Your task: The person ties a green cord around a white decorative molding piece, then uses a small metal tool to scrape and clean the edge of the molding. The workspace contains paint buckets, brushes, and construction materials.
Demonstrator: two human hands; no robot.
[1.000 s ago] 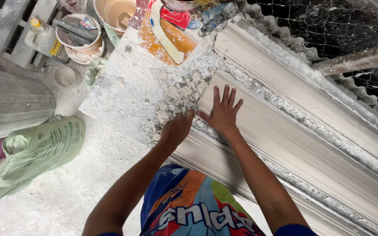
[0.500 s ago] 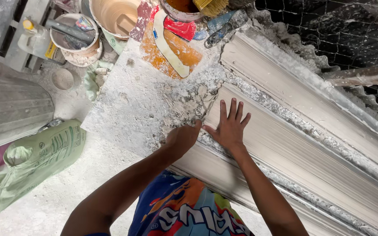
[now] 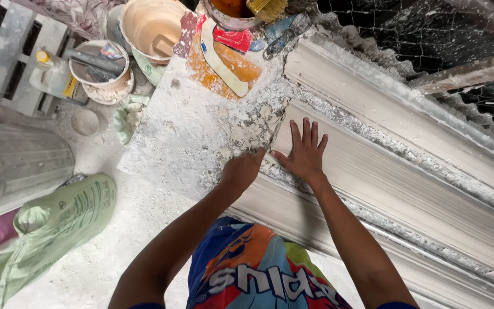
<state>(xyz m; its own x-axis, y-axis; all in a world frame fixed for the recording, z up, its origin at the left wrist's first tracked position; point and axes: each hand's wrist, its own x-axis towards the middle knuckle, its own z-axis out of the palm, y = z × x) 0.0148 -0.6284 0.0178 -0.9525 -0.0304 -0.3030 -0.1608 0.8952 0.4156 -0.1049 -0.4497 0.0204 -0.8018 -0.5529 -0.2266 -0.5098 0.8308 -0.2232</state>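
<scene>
Moulding (image 3: pixel 407 189): long white plaster casting with stepped profile, lying flat on the work slab (image 3: pixel 184 143) and running away to my right. It is the landmark for all entries below.
Right hand (image 3: pixel 303 153): flat on the moulding's near end, fingers spread, palm down. Open, pressing, gripping nothing.
Left hand (image 3: pixel 241 170): at the moulding's end edge, fingers curled in, knuckles up. I cannot tell whether it holds anything; the palm side is hidden.
Crust (image 3: pixel 253 129): rough, crumbly plaster flash touching the moulding's end, just beyond my left hand.
Handling, weight: I judge the moulding heavy for its length, too long to lift from one end.
Handling, stiffness: rigid but brittle; likely to crack if bent or levered at a single point.
Handling, surface: dusty, dry, low grip; thin edges and ragged flash look the most fragile.
Hold points: in my judgement, under the thick flat back, both hands well apart along the length, never by the thin lip.
Second casting (image 3: pixel 373 91): a similar length lying beside the moulding on its far side.
Mesh (image 3: pixel 430 28): dark wire netting beyond the second casting.
Buckets (image 3: pixel 150 26): off the moulding's end, past the slab, with scrapers and a brush.
Sack (image 3: pixel 52 223): green, on the floor well left of the moulding, near a grey drum (image 3: pixel 18 166).
</scene>
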